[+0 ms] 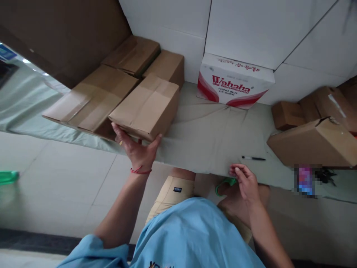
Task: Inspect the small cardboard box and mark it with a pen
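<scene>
Left hand: mine [139, 150], spread wide and grasping the near end of the small carton, fingers at its left corner and thumb at its right.
Small carton: the taped brown box [145, 104] lies directly ahead of my left hand, touching it and running away from my fingertips.
Contact: my palm's meeting with the end face is hidden from above, so I can't tell how firmly it presses.
Red string: [141, 171] around my left wrist, just behind that hand.
Wide carton: [96, 96] ahead and to the left of my left hand, beside the small carton.
Back cartons: one [134, 54] and another [167, 67], farther off, beyond the box I hold.
Right hand: mine [245, 182], fingers loosely bent, holding nothing that I can see, at the cloth's near edge.
Pen: [253, 158] just ahead of my right hand, lying on the pale green cloth [203, 137].
Wahaha box: [234, 85] well beyond my right hand, against the wall.
Tilted carton: [309, 143] to the right of my right hand, past the pen.
</scene>
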`<action>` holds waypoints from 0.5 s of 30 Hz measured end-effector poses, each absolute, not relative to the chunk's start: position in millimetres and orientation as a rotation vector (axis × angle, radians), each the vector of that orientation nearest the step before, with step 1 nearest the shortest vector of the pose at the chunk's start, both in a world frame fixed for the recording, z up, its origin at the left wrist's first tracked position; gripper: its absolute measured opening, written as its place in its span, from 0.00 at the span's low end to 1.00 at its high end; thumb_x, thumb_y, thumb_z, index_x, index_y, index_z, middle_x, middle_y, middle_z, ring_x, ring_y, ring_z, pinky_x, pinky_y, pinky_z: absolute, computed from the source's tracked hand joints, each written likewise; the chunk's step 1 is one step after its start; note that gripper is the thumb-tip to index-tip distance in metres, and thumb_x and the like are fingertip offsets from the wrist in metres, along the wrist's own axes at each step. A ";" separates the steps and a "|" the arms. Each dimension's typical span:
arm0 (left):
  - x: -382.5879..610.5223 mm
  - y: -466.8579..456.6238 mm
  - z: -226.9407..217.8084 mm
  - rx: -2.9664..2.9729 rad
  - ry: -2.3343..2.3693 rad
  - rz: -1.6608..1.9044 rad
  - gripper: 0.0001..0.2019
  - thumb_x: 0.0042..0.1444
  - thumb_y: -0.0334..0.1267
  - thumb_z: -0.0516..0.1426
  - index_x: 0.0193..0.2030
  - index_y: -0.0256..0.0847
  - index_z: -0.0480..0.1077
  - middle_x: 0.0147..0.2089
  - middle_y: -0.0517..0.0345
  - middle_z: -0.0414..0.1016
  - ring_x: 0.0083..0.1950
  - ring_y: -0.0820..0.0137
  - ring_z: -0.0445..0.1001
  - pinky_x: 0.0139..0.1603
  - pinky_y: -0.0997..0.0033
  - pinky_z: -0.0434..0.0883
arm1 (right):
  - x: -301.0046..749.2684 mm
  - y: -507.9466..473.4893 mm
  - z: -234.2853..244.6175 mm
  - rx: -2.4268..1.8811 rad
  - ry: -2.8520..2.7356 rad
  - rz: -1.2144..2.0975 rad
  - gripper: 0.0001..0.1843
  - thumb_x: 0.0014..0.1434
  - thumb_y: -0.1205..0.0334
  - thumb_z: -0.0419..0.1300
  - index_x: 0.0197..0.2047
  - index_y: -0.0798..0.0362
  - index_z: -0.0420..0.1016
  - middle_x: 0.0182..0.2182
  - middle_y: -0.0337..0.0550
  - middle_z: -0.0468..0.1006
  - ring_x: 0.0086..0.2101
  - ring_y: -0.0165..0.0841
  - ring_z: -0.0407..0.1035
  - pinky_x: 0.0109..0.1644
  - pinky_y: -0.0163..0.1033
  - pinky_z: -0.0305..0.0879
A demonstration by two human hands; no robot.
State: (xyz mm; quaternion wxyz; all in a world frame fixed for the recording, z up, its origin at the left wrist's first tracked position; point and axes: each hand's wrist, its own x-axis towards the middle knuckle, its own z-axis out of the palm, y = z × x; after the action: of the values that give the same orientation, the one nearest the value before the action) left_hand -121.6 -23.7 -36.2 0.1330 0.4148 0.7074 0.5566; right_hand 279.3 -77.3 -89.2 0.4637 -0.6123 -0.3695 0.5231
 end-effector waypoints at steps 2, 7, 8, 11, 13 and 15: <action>-113.9 -15.2 -34.7 1.164 2.145 1.599 0.66 0.50 0.46 0.76 0.83 0.44 0.35 0.85 0.34 0.35 0.86 0.39 0.37 0.67 0.35 0.77 | 285.3 -89.4 -89.3 -1.518 -0.850 1.279 0.23 0.56 0.39 0.77 0.43 0.48 0.85 0.41 0.44 0.86 0.38 0.35 0.78 0.47 0.42 0.75; -105.4 -6.9 -46.4 1.059 2.459 1.474 0.55 0.49 0.46 0.75 0.76 0.32 0.51 0.76 0.29 0.56 0.77 0.44 0.59 0.62 0.43 0.79 | 304.8 -101.1 -77.6 -1.653 -0.912 1.129 0.24 0.57 0.39 0.75 0.45 0.50 0.85 0.42 0.46 0.86 0.37 0.35 0.77 0.46 0.43 0.74; -107.4 -7.4 -53.6 1.010 2.565 1.409 0.51 0.48 0.46 0.74 0.72 0.29 0.55 0.72 0.27 0.60 0.72 0.46 0.65 0.61 0.45 0.79 | 313.3 -98.5 -70.5 -1.704 -0.954 1.031 0.24 0.58 0.40 0.74 0.46 0.50 0.84 0.42 0.47 0.86 0.37 0.35 0.77 0.47 0.43 0.74; -115.2 -14.5 -78.8 0.991 2.708 1.169 0.33 0.53 0.48 0.68 0.59 0.29 0.66 0.59 0.31 0.71 0.58 0.51 0.75 0.59 0.47 0.77 | 351.9 -79.8 -35.3 -1.831 -1.119 0.519 0.22 0.62 0.42 0.69 0.49 0.51 0.82 0.43 0.47 0.85 0.38 0.35 0.76 0.48 0.44 0.72; -118.1 -22.9 -92.6 1.125 2.622 1.032 0.16 0.59 0.47 0.62 0.46 0.37 0.70 0.46 0.43 0.75 0.49 0.54 0.77 0.57 0.50 0.76 | 386.8 -59.3 -2.4 -1.864 -1.237 0.092 0.23 0.63 0.44 0.66 0.53 0.52 0.81 0.46 0.49 0.84 0.40 0.37 0.76 0.49 0.46 0.72; -119.1 -30.8 -100.6 1.275 2.522 0.912 0.10 0.60 0.46 0.58 0.34 0.43 0.69 0.37 0.49 0.74 0.47 0.55 0.77 0.55 0.53 0.74 | 423.9 -34.1 33.3 -1.880 -1.318 -0.242 0.31 0.62 0.44 0.66 0.62 0.56 0.77 0.55 0.58 0.82 0.46 0.43 0.77 0.54 0.51 0.74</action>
State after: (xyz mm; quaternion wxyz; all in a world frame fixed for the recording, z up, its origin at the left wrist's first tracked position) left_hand -119.1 -30.8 -100.6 0.0857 0.4278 0.8461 0.3061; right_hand 423.9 -34.1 33.3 0.4045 -0.7449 -0.5219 -0.0958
